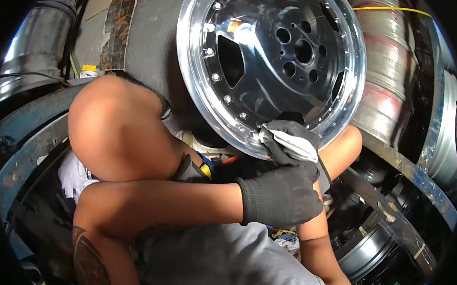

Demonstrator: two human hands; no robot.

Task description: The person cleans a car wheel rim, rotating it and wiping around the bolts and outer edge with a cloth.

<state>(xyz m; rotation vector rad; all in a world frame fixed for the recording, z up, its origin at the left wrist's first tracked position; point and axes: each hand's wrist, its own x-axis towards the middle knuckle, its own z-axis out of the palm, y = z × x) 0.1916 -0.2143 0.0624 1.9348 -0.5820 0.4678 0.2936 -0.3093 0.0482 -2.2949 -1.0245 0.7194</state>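
A polished alloy wheel [266,74] with a shiny lip, a ring of small bolts and a dark glossy face stands tilted in front of me. My right hand [292,137], in a black glove, is at the lower lip of the wheel, its fingers closed around a folded white cloth [295,145]. Just below, crossing in front of my right wrist, my left hand [282,200] in a black knit glove is curled into a fist. Whatever its fingers grip, if anything, is hidden.
My bent knees flank the wheel. Stacked metal wheels [380,59] rise at the right behind a blue rack bar [418,177]. Another wheel [368,251] lies lower right. A large metal cylinder [43,36] stands upper left, near a curved blue frame [28,113].
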